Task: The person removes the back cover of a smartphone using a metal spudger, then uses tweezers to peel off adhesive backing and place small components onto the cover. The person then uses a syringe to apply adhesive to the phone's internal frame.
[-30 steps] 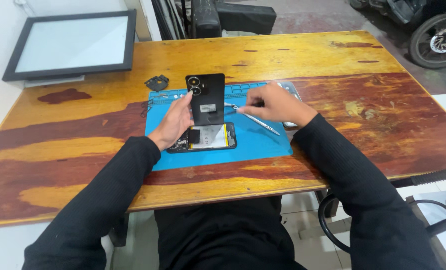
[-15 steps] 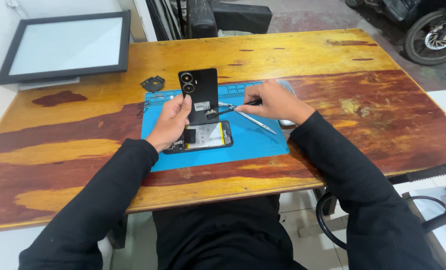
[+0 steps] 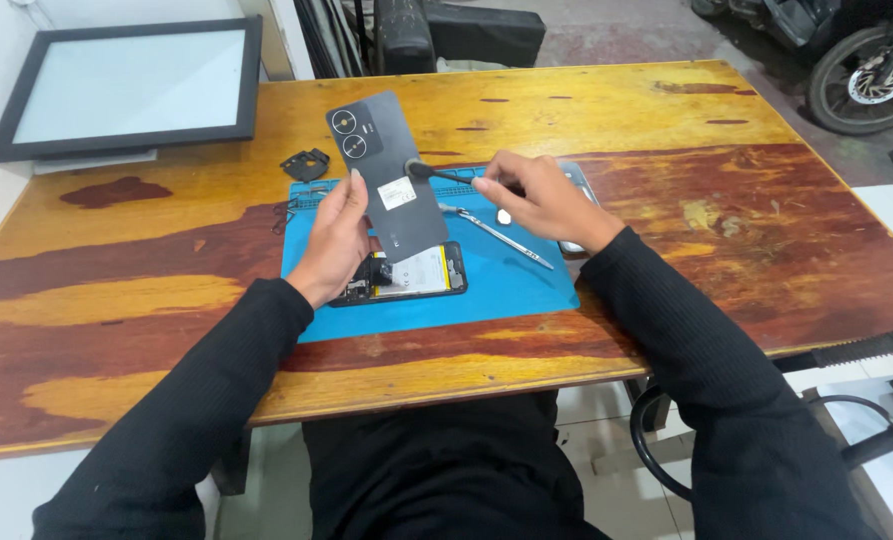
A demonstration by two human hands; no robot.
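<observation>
My left hand (image 3: 334, 238) holds a dark phone back cover (image 3: 386, 175) upright and tilted, its two camera rings at the top and a small white sticker in the middle. My right hand (image 3: 536, 198) grips a thin black tool (image 3: 436, 174) whose tip touches the cover's right edge. Below the cover, an opened phone body (image 3: 406, 275) with a yellowish battery lies on a blue work mat (image 3: 506, 290). Metal tweezers (image 3: 496, 235) rest on the mat under my right hand.
The mat lies on a worn wooden table (image 3: 716, 210). A small black part (image 3: 306, 164) sits by the mat's far left corner. A framed flat screen (image 3: 131, 88) lies at the far left. A wheel (image 3: 866, 75) stands beyond the far right corner.
The back cover has been raised and tilted further off the phone body. My right hand has brought the black tool's tip up against the cover's edge.
</observation>
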